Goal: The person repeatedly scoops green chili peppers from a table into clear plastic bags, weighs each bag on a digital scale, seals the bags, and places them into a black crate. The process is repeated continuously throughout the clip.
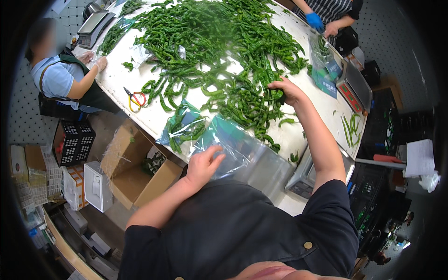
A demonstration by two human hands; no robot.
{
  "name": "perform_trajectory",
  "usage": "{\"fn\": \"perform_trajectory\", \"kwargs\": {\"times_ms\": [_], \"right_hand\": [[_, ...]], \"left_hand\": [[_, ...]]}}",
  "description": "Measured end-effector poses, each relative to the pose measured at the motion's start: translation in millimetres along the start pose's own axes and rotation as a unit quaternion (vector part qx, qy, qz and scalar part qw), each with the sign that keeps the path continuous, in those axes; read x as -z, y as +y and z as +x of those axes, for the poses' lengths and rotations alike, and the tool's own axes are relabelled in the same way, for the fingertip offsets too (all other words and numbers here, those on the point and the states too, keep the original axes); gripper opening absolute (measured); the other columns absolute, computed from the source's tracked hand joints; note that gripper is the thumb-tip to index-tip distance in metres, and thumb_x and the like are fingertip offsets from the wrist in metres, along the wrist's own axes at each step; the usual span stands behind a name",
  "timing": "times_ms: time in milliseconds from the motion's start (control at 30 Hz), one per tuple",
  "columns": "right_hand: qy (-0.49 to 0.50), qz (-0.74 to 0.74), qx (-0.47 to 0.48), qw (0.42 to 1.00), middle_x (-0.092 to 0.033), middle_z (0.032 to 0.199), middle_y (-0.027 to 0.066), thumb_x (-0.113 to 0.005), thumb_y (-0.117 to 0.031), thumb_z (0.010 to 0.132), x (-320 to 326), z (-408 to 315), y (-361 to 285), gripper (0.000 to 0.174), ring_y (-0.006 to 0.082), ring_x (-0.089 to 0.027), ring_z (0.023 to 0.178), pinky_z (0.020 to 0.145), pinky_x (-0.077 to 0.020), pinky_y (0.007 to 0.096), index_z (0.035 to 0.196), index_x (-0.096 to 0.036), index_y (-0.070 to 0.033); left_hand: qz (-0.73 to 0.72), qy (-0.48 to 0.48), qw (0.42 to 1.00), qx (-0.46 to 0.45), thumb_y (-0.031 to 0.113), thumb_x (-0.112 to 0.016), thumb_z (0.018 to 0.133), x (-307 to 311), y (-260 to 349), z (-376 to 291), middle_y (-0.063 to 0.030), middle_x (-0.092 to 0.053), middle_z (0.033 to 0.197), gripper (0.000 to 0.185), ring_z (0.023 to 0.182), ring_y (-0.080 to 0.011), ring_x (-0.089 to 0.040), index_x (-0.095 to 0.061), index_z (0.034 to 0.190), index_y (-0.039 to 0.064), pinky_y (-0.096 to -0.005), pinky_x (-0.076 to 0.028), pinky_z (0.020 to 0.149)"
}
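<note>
My left hand [205, 167] hovers at the near side of a clear plastic bag [241, 154] with a teal print, its fingers apart and nothing visible between them; whether it touches the film I cannot tell. My right hand [288, 90] reaches into the near right part of a large heap of green chili peppers [210, 28], its fingers curled around a few of them. Left of the empty bag lies another printed bag [185, 126] with several peppers in it. Loose peppers [238, 105] spread between the heap and the bags.
Red-and-yellow-handled snips [134, 99] lie near the left edge. Scales stand at the near right [302, 175], right [355, 85] and far left [92, 28]. An open carton [140, 175] is below the table. Co-workers stand left [63, 77] and far right [325, 14].
</note>
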State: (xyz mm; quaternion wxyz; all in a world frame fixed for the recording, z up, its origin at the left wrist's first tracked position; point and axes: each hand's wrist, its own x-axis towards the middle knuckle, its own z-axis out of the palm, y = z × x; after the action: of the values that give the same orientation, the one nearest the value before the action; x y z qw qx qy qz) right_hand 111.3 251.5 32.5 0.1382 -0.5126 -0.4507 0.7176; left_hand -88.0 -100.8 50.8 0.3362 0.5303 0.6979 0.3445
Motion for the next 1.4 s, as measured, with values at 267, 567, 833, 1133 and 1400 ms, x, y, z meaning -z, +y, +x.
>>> {"fn": "perform_trajectory", "kwargs": {"times_ms": [267, 567, 833, 1133, 1400], "right_hand": [[-0.173, 0.020, 0.006, 0.985, -0.067, 0.102, 0.0145, -0.076, -0.010, 0.071, -12, -186, 54, 0.060, 0.0273, -0.070, 0.088, 0.080, -0.0592, 0.0412, 0.125, -0.054, 0.003], [-0.166, -0.472, 0.169, 0.849, -0.067, 0.104, 0.0249, -0.068, -0.012, 0.072, -86, -222, 138, 0.064, 0.0386, -0.066, 0.096, 0.083, -0.0524, 0.0414, 0.134, -0.053, -0.005], [-0.199, -0.372, -0.008, 0.907, -0.068, 0.090, 0.0174, -0.071, -0.016, 0.073, -101, -173, 154, 0.047, 0.0241, -0.068, 0.081, 0.075, -0.0559, 0.0390, 0.117, -0.060, -0.002], [-0.229, 0.103, -0.185, 0.950, -0.065, 0.102, 0.0078, -0.066, -0.013, 0.088, -137, -131, 181, 0.032, 0.0179, -0.067, 0.086, 0.072, -0.0575, 0.0321, 0.118, -0.055, -0.009], [-0.223, 0.076, -0.043, 0.971, -0.057, 0.116, 0.0091, -0.066, -0.027, 0.093, -162, -154, 187, 0.071, 0.0154, -0.059, 0.102, 0.080, -0.0516, 0.0303, 0.151, -0.030, -0.010]], "left_hand": [[0.029, 0.055, 0.998, -0.002, 0.023, -0.064, 0.095, -28, 11, 8, -0.0136, -0.058, 0.061, 0.015, 0.056, -0.0312, -0.060, -0.065, 0.101, 0.009, -0.0408, -0.044, 0.052], [0.002, 0.146, 0.989, -0.031, 0.018, -0.061, 0.097, -56, 14, -1, -0.0129, -0.052, 0.058, 0.013, 0.048, -0.0269, -0.052, -0.062, 0.104, 0.007, -0.0372, -0.040, 0.049], [0.125, 0.128, 0.977, -0.114, 0.020, -0.059, 0.095, -75, 10, -19, -0.0107, -0.066, 0.071, 0.009, 0.063, -0.0332, -0.066, -0.060, 0.102, 0.015, -0.0439, -0.050, 0.052], [0.060, 0.096, 0.989, -0.097, 0.017, -0.055, 0.095, -67, 11, -23, -0.0158, -0.065, 0.073, 0.006, 0.069, -0.0385, -0.065, -0.056, 0.100, 0.012, -0.0482, -0.050, 0.058], [-0.032, 0.165, 0.984, -0.061, 0.018, -0.055, 0.098, -50, 15, -10, -0.0164, -0.067, 0.079, 0.010, 0.072, -0.0393, -0.065, -0.057, 0.106, 0.012, -0.0467, -0.051, 0.060]]}}
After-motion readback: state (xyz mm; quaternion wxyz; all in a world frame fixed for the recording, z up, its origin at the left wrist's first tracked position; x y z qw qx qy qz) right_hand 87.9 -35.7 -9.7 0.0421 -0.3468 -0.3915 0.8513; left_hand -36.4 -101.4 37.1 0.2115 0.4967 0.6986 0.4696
